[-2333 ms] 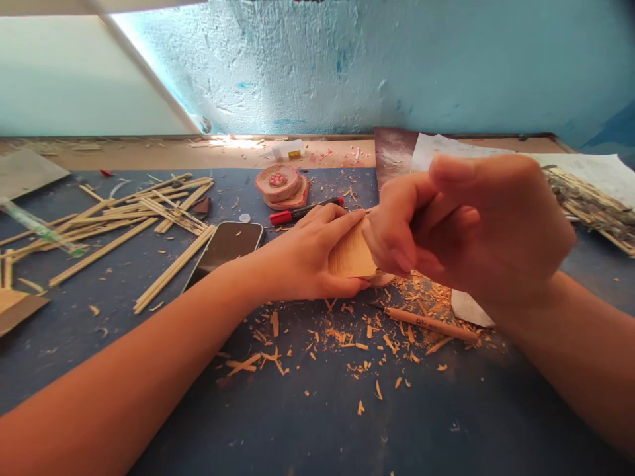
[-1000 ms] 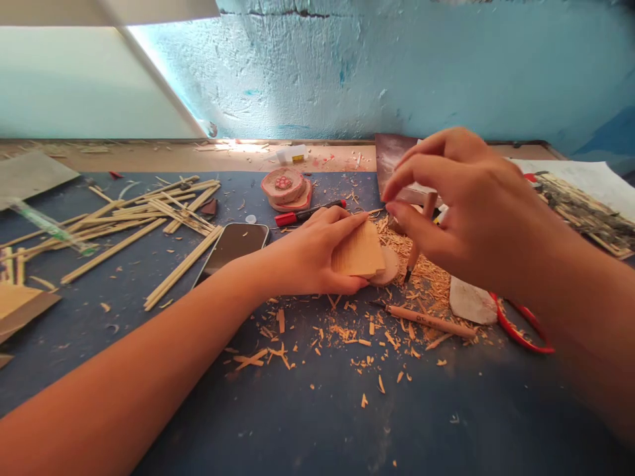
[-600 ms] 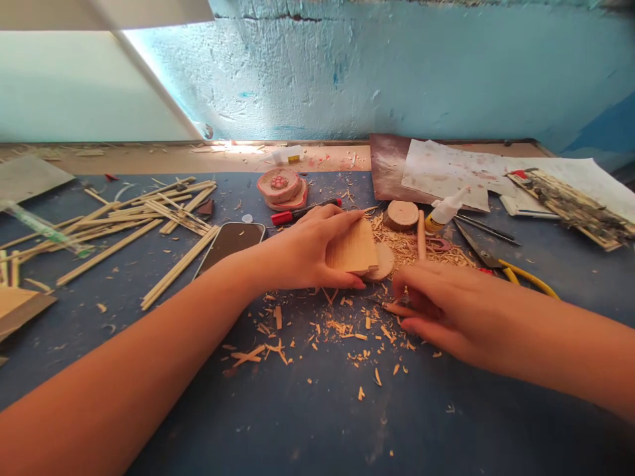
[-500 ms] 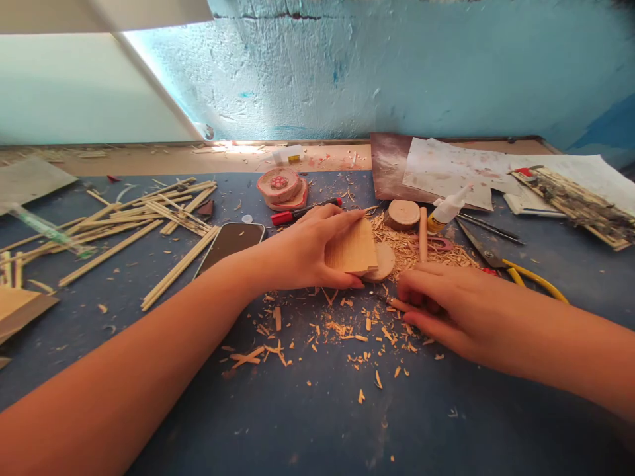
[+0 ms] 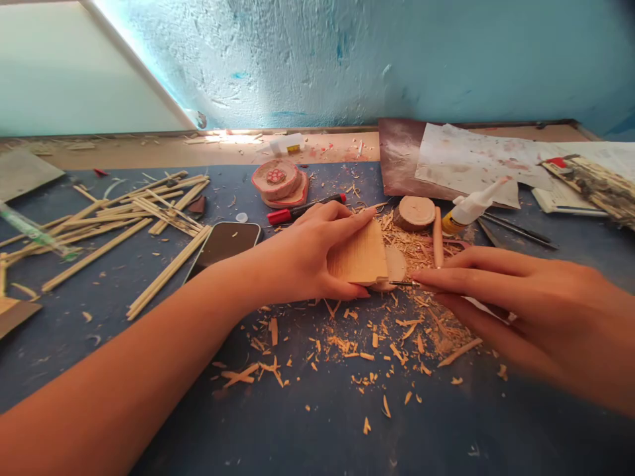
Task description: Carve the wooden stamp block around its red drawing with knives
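My left hand (image 5: 322, 254) is closed around a small flat wooden board (image 5: 360, 254), thumb on the near edge and fingers over the far side. My right hand (image 5: 516, 311) pinches a slim carving tool (image 5: 404, 283), whose thin metal shaft points left at the board's lower right corner. Whether the tip touches the wood I cannot tell; the handle is mostly hidden by my fingers. A pale round wood disc (image 5: 395, 264) lies partly under the board. Wood shavings (image 5: 357, 344) are scattered around and below both hands.
Behind the hands are a log slice (image 5: 417, 213), a wooden stick (image 5: 437, 238), a glue bottle (image 5: 469, 208) and a red-black marker (image 5: 305, 209). A phone (image 5: 225, 244) lies beside my left forearm. Thin wooden sticks (image 5: 169, 271) spread leftward; sandpaper (image 5: 401, 158) lies at the back.
My right hand has risen from the table, and the carving tool's metal shaft now shows, directed at the board. My left hand keeps its hold. The view has shifted slightly.
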